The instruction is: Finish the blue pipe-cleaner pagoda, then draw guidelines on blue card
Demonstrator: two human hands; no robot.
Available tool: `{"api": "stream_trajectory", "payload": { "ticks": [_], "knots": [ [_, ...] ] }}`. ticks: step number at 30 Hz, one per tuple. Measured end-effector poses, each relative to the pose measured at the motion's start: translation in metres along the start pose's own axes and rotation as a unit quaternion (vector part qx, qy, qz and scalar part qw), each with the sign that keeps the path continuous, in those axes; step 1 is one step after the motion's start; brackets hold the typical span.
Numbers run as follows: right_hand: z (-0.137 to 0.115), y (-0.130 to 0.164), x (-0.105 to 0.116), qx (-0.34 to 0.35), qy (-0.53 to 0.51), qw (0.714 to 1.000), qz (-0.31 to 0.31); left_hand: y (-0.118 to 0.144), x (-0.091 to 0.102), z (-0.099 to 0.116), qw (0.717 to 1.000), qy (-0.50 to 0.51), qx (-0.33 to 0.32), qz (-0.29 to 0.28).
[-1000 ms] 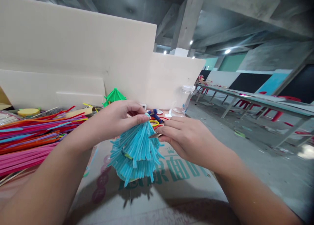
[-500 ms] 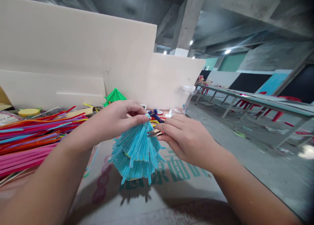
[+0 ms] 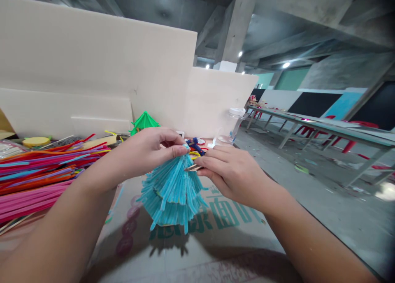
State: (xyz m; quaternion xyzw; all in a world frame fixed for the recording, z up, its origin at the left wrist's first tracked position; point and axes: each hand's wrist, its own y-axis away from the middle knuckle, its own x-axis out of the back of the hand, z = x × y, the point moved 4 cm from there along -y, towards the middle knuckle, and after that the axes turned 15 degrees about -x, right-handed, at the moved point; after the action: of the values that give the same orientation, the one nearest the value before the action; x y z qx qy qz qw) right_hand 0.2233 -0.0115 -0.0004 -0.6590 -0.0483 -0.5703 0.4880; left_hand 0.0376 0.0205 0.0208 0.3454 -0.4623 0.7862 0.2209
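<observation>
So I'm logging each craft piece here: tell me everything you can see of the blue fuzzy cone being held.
The blue cone is built of many fuzzy light-blue pipe-cleaner strands hanging in overlapping tiers, flaring wider toward the bottom like a small tree. It stands roughly upright over the printed cardboard; whether its base touches is unclear. The left hand pinches its tip, and the right hand presses a small thin tool against its upper right side.

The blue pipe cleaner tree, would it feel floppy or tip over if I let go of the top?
The blue pipe cleaner tree is probably light: the left hand lifts it by pinching only its tip. Its fuzzy strands splay outward, so they likely bend easily. The base looks wider than the top, so it may stand, though a nudge could tip it.
</observation>
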Motion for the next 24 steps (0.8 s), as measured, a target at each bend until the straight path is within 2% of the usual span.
{"api": "stream_trajectory", "payload": {
  "ticks": [7, 18, 24],
  "knots": [
    [0.0022, 0.0014, 0.0036, -0.003, -0.007, 1.0, 0.012, 0.0003, 0.0003, 0.0006, 1.0, 0.005, -0.006, 0.002],
    [-0.0023, 0.0024, 0.0038, -0.003, 0.02, 1.0, -0.001, 0.0005, -0.0008, 0.0003, 1.0, 0.006, -0.003, 0.004],
    [0.002, 0.0009, 0.0016, -0.01, -0.004, 1.0, -0.006, 0.0009, -0.0007, -0.001, 1.0, 0.0, 0.0, 0.0]
  ]
}}
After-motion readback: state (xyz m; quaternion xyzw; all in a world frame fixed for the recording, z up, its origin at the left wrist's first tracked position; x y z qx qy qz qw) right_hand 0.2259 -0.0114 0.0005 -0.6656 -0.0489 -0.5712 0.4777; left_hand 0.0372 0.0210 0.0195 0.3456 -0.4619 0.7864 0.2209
